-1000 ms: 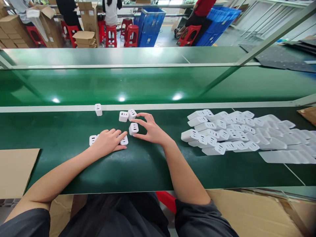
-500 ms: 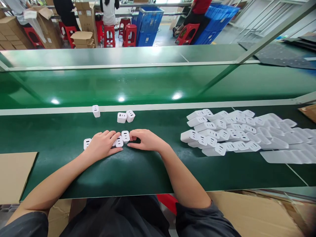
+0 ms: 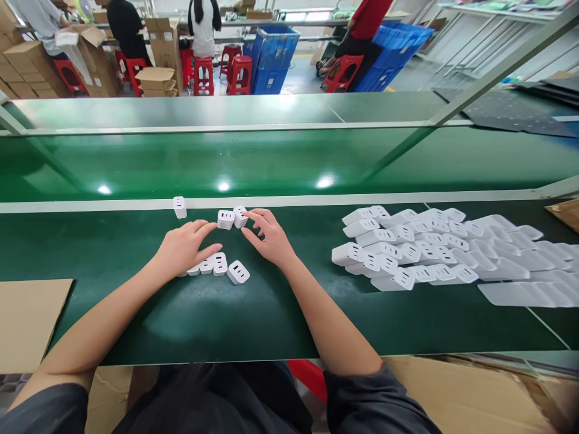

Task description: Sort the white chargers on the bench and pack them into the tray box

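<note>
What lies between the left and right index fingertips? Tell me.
Two white blocks, side by side, between the left hand and right hand; the head view shows them.

No readable text, label, brand, number or sign on any of the things in view

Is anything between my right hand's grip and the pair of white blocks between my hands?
Nothing visible separates your right hand's grip from the right block; they overlap slightly in view. The right block itself stands between that hand and the left block.
</note>
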The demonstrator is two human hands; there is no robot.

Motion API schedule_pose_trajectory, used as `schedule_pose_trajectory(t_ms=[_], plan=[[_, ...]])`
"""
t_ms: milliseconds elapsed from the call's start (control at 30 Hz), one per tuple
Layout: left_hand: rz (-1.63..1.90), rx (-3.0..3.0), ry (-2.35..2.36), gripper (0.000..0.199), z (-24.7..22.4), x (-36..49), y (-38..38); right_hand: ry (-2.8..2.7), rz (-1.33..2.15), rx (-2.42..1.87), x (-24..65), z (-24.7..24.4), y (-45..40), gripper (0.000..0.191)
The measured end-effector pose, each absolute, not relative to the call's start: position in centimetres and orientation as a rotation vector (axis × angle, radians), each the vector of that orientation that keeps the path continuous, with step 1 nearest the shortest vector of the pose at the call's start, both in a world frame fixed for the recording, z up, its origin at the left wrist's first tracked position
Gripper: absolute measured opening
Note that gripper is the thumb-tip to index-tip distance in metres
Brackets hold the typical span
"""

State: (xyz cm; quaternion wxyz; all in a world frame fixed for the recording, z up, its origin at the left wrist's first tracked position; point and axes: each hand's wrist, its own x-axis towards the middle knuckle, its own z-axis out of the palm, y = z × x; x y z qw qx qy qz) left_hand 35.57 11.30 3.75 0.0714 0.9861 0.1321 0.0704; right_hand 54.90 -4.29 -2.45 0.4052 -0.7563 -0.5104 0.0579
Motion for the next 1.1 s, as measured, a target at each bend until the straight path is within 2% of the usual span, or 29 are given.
schedule_pose_trajectory(t_ms=[100, 200, 300, 467, 567, 700, 733, 867, 900, 1033, 1100], plan=[[0.097, 2.966, 0.492, 0.044, 4.4, 38.8, 12.0, -1.310, 0.051, -1.966, 55.1, -3.7, -3.1, 0.040], [-0.051, 2.943, 0.487, 0.048, 4.5, 41.7, 12.0, -1.269, 0.053, -1.933, 55.8, -3.9, -3.1, 0.029], [-0.148, 2.913, 0.410, 0.043, 4.5, 43.2, 11.9, -1.292, 0.181, -1.826, 56.9, -3.0, -4.4, 0.018], [-0.203, 2.723, 0.078, 0.043, 4.2, 43.8, 11.3, -1.347, 0.540, -1.674, 58.8, -0.9, -7.4, 0.036], [-0.232, 2.546, -0.091, 0.047, 4.2, 43.8, 10.6, -1.378, 0.703, -1.612, 59.4, -0.2, -8.2, 0.039], [-0.241, 2.545, -0.071, 0.036, 5.0, 42.1, 8.8, -1.440, 0.867, -1.506, 59.4, 0.1, -8.6, 0.043], [-0.221, 2.613, -0.018, 0.037, 5.3, 41.3, 8.2, -1.462, 0.894, -1.490, 59.4, 0.2, -8.7, 0.046], [-0.154, 2.927, 0.084, 0.074, 5.3, 38.4, 6.0, -1.551, 0.943, -1.526, 59.3, 0.9, -9.2, 0.055], [-0.165, 2.971, 0.068, 0.074, 5.1, 37.9, 5.7, -1.566, 0.940, -1.547, 59.3, 1.1, -9.3, 0.055], [-0.272, 2.979, 0.026, 0.051, 4.3, 37.6, 5.8, -1.584, 0.972, -1.583, 59.0, 1.4, -9.4, 0.049], [-0.278, 2.941, 0.045, 0.049, 4.1, 37.8, 6.2, -1.596, 0.998, -1.602, 58.7, 1.4, -9.1, 0.046]])
